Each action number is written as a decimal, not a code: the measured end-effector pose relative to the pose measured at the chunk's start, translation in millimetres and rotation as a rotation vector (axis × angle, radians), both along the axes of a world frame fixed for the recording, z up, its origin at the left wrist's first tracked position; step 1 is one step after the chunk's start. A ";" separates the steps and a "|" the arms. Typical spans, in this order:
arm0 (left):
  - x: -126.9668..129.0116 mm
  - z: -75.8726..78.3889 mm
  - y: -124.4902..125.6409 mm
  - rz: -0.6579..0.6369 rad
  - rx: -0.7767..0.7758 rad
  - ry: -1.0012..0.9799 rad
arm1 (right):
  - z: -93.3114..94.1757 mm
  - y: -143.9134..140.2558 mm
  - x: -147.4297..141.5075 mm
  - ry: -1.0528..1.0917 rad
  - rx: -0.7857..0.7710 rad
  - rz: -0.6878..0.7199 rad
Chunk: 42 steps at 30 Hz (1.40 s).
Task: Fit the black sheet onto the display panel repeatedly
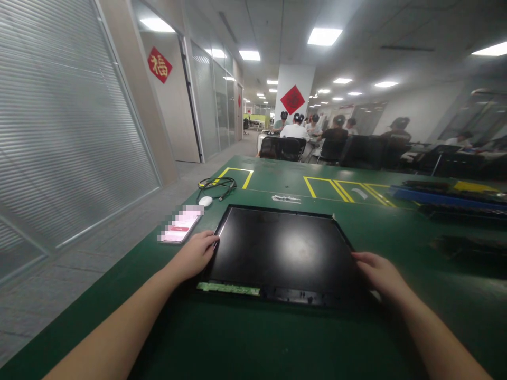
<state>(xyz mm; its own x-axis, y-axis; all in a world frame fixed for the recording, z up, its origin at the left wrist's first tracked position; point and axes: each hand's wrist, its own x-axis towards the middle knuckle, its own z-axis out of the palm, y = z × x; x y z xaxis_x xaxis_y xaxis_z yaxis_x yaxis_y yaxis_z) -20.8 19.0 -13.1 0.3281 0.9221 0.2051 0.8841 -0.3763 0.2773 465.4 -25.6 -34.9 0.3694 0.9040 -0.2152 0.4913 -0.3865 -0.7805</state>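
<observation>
- One view only, from a camera riding on the person's head, so no second view is sharing any part of the scene.
- It is looking forward and down over the green desk.
- It is sitting close: both forearms are entering from the bottom edge.
- Beyond, it is taking in the office and its ceiling lights.

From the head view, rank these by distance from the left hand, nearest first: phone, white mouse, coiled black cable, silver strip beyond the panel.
From the left hand, which rests on the black panel's left edge:
1. Phone, just beyond the hand, to its left.
2. White mouse, farther back.
3. Coiled black cable, behind the mouse.
4. Silver strip, far right of these.
</observation>
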 end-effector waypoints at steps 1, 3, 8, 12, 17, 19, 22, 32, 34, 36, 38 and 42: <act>0.3 0.2 -0.4 0.003 0.003 -0.009 | -0.6 0.1 -0.2 0.015 0.006 0.001; 0.4 0.6 -0.9 0.006 0.000 -0.028 | -0.7 0.5 -1.3 0.039 0.004 -0.002; -0.2 0.4 -0.4 0.025 -0.005 -0.067 | 0.0 3.4 -5.3 -0.006 0.008 -0.039; 0.0 1.3 -0.4 0.036 -0.008 -0.101 | -5.7 7.4 -4.0 -0.045 0.049 -0.041; 0.4 0.9 -0.6 0.079 -0.008 -0.131 | -20.2 13.5 4.6 -0.058 0.113 -0.030; -0.1 -0.6 0.1 0.083 -0.008 -0.142 | -25.7 16.1 8.1 -0.085 0.132 -0.019; -1.3 -3.0 1.5 0.083 0.000 -0.147 | -31.6 19.1 11.1 -0.119 0.160 -0.018; -1.0 -2.3 1.0 0.070 0.001 -0.148 | -30.2 16.2 12.4 -0.184 0.170 0.019; -0.8 -2.8 1.6 0.055 0.002 -0.140 | -25.5 14.8 12.3 -0.200 0.170 0.031; -0.7 -3.5 2.3 0.045 0.003 -0.122 | -19.6 12.5 10.4 -0.218 0.161 0.033; -0.5 -4.4 2.8 0.044 0.004 -0.102 | -13.5 9.5 7.0 -0.244 0.146 0.047; -0.5 -6.3 4.4 0.051 -0.006 -0.073 | -7.3 5.2 1.7 -0.284 0.151 0.066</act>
